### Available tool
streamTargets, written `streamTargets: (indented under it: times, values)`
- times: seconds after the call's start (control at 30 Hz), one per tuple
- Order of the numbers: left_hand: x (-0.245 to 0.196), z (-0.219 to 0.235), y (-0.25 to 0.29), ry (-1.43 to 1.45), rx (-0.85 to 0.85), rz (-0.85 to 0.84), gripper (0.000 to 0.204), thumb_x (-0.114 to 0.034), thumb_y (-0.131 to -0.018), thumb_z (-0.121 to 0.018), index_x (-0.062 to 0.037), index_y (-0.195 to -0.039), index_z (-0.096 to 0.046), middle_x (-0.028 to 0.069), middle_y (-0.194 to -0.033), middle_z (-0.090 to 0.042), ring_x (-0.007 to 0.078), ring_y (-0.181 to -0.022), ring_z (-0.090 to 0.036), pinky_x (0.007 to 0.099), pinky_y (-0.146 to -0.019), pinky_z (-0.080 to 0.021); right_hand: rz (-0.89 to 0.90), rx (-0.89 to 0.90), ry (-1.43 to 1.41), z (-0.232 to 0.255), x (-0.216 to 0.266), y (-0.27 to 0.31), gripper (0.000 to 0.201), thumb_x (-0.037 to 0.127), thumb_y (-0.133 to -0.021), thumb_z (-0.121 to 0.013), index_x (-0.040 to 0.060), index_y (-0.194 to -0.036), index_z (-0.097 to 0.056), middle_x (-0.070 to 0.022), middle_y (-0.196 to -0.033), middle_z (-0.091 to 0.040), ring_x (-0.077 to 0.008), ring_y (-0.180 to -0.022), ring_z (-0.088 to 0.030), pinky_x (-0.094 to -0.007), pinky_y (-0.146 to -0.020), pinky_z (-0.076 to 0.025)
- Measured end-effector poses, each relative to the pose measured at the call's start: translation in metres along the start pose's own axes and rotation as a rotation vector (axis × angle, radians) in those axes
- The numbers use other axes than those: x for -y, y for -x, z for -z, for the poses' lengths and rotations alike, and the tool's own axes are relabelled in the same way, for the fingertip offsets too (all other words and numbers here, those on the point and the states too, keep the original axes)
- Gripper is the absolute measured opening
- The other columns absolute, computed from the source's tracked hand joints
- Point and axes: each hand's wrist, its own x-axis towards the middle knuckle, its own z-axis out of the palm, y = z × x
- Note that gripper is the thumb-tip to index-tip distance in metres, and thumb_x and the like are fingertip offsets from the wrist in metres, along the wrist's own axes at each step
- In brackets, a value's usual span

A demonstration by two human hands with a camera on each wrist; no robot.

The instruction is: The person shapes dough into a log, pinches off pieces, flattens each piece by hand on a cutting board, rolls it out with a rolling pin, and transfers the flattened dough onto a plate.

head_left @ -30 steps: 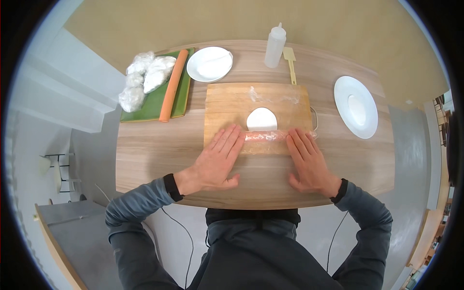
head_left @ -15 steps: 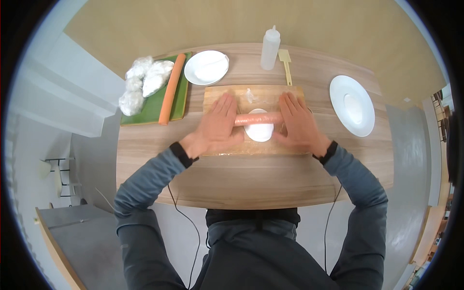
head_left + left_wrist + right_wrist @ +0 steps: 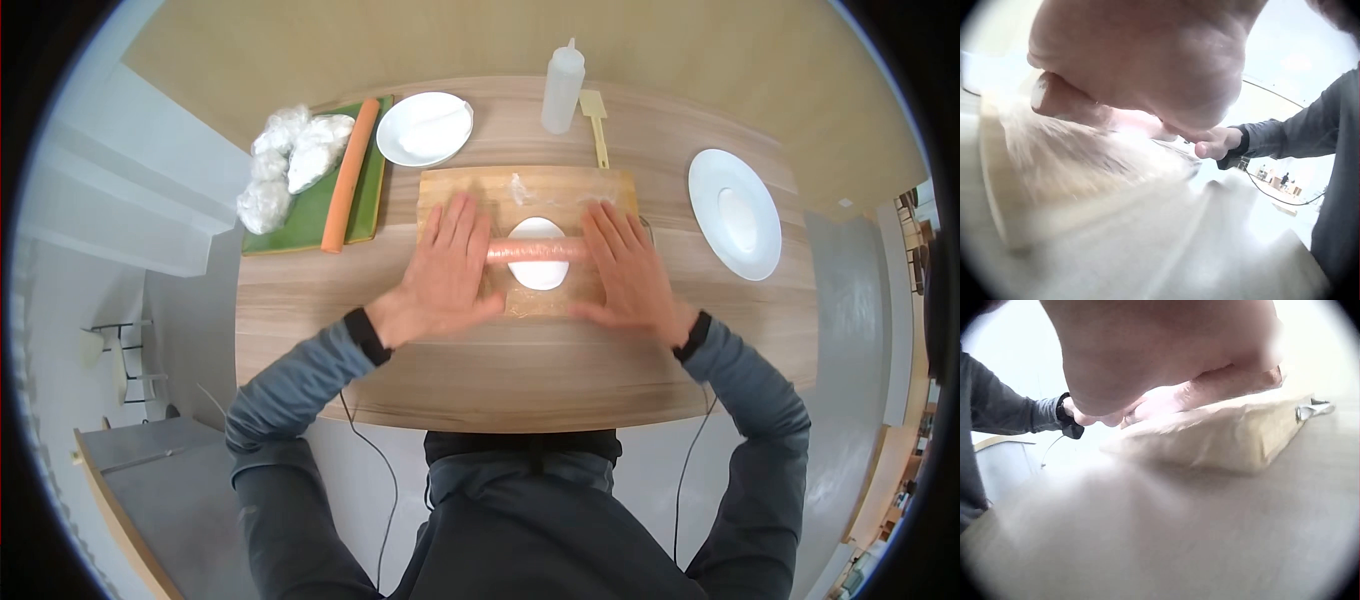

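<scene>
A pink-orange rolling pin, wrapped in clear film, lies crosswise over a flat white round of dough. Beneath the dough is a wooden cutting board covered with clear film. My left hand lies flat over the pin's left part, fingers straight and pointing away from me. Over the right part rests my right hand, also with straight fingers. In the left wrist view the pin's end sticks out beneath the palm. The right wrist view shows its other end past the hand.
At the back left, a green tray bears film-wrapped white lumps and an orange rolling pin. A white bowl, a squeeze bottle and a cream spatula stand behind the board. To the right lies a white oval plate.
Both hands have rolled the pin from the dough's near edge away to its far part, then slightly back toward me. More of the dough shows on the near side of the pin.
</scene>
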Motion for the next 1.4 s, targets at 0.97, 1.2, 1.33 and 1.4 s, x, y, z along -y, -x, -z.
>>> streamTargets:
  times: [0.97,1.2,1.33,1.4]
  values:
    - [0.041,-0.011,-0.050,0.203,-0.128,0.028,0.089,-0.045,-0.100,-0.056,0.0156,-0.158,-0.027,0.0365,-0.167,-0.027,0.0481,-0.162,-0.013,0.0539,-0.132,-0.016,-0.110,-0.054,0.014,-0.025,-0.046,-0.058,0.102,0.068,-0.094,-0.063,-0.0159,-0.149,-0.044,-0.0315,-0.155,-0.049,-0.0441,-0.152,-0.039,-0.0580,-0.123,-0.032]
    - [0.041,-0.018,-0.039,0.269,-0.129,-0.034,0.094,-0.046,-0.094,-0.060,0.0156,-0.157,-0.029,0.0368,-0.166,-0.030,0.0488,-0.161,-0.018,0.0559,-0.131,-0.020,-0.066,-0.036,-0.116,-0.008,-0.033,-0.050,0.103,0.065,-0.088,-0.072,-0.0153,-0.147,-0.045,-0.0316,-0.152,-0.051,-0.0454,-0.149,-0.043,-0.0567,-0.120,-0.036]
    - [0.029,-0.009,-0.025,0.261,-0.105,-0.070,0.097,-0.036,-0.086,-0.069,0.0156,-0.158,-0.028,0.0372,-0.167,-0.028,0.0493,-0.161,-0.017,0.0523,-0.131,-0.023,-0.007,-0.107,-0.022,-0.013,-0.027,-0.030,0.109,0.068,-0.082,-0.075,-0.0149,-0.146,-0.045,-0.0332,-0.152,-0.050,-0.0478,-0.147,-0.044,-0.0569,-0.120,-0.036]
    - [0.022,-0.008,-0.017,0.221,-0.102,-0.078,0.100,-0.034,-0.081,-0.071,0.0158,-0.157,-0.028,0.0376,-0.166,-0.029,0.0497,-0.160,-0.019,0.0510,-0.131,-0.025,0.012,-0.123,0.010,-0.011,-0.020,-0.023,0.111,0.070,-0.081,-0.075,-0.0147,-0.146,-0.045,-0.0341,-0.152,-0.049,-0.0486,-0.147,-0.043,-0.0573,-0.121,-0.036]
